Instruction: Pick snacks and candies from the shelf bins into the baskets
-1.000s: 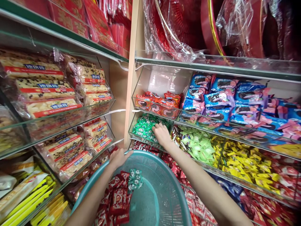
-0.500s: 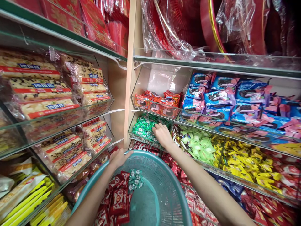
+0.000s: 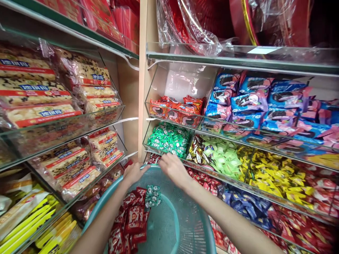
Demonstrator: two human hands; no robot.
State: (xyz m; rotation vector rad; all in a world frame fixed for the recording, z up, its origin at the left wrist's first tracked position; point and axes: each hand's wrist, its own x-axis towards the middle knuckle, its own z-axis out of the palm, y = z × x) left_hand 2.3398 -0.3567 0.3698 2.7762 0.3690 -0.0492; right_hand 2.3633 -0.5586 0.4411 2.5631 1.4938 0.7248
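Note:
My left hand (image 3: pixel 132 175) grips the far rim of a teal plastic basket (image 3: pixel 199 206), thumb lying along the edge. Red printed packets (image 3: pixel 134 218) lie in the basket's left side, with a small group of green-wrapped candies (image 3: pixel 153 196) beside them. My right hand (image 3: pixel 174 172) is over the basket's far rim, fingers curled downward; whatever they hold is hidden. Just behind it, a clear shelf bin holds a heap of green-wrapped candies (image 3: pixel 168 138).
Brown-and-gold wrapped sweets (image 3: pixel 196 150), light green packets (image 3: pixel 222 158) and yellow candies (image 3: pixel 280 178) fill bins on the right. Blue cookie packs (image 3: pixel 246 100) sit above. Packaged pastry bars (image 3: pixel 50 113) line the left shelves. A wooden post (image 3: pixel 143 88) divides the shelves.
My right hand has come out of the green candy bin, moving toward me and down to the basket's far rim. My left hand keeps its grip. The view has shifted slightly.

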